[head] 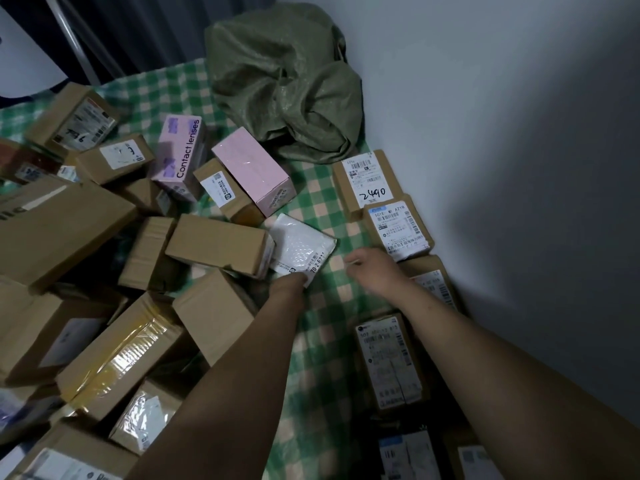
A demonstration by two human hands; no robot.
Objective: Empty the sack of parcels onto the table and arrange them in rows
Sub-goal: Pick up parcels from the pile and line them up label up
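Note:
A crumpled green sack (pixel 287 88) lies slumped at the far end of the table, which is covered in a green checked cloth (pixel 318 192). My left hand (pixel 289 284) grips the near corner of a white bubble mailer (pixel 301 245) lying on the cloth. My right hand (pixel 372 268) hovers just right of it, fingers loosely curled, holding nothing. A row of labelled brown boxes runs along the wall: one marked 2490 (pixel 367 181), another (pixel 398 226) behind my right hand, and one (pixel 389 362) under my right forearm.
A jumbled heap of brown cartons (pixel 214 242) fills the left side, with two pink boxes (pixel 252 171) near the sack. A white wall (pixel 519 133) bounds the right edge. Bare cloth runs between heap and row.

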